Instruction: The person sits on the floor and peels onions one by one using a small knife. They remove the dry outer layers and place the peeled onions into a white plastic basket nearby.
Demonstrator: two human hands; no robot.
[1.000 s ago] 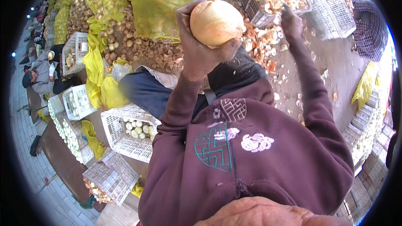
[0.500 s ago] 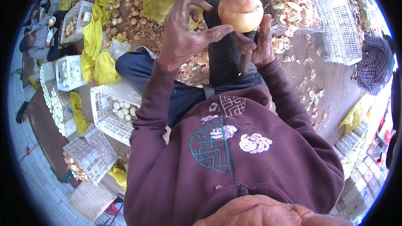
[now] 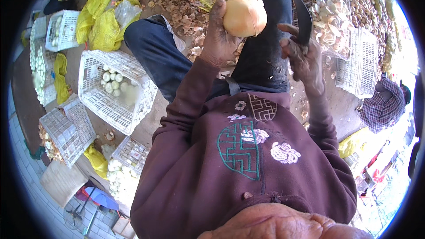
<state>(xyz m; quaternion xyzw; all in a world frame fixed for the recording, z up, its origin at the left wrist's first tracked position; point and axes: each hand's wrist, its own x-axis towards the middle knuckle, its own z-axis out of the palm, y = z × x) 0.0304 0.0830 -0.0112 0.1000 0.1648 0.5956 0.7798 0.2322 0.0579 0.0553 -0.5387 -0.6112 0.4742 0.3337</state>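
Note:
A large yellow-brown onion [image 3: 245, 17] rests in my left hand [image 3: 220, 42], held up in front of my knees. A flap of skin stands loose at its top. My right hand [image 3: 305, 59], apart from the onion on the right, is closed around a knife. The knife's dark, curved blade [image 3: 301, 15] points up and away from me; the fingers hide its handle. Dark dirt covers the fingers of both hands.
A white crate [image 3: 119, 110] with several peeled onions stands left of my bent leg. At the far right are a crate of onion skins [image 3: 330, 22] and a white crate [image 3: 361, 66]. Yellow mesh sacks [image 3: 106, 31] and loose skins lie ahead. A person [image 3: 384, 106] sits at right.
The onion, earlier between both hands, now sits in my left hand alone. My right hand has moved away to the right with the knife, its blade now in plain sight. The view has shifted.

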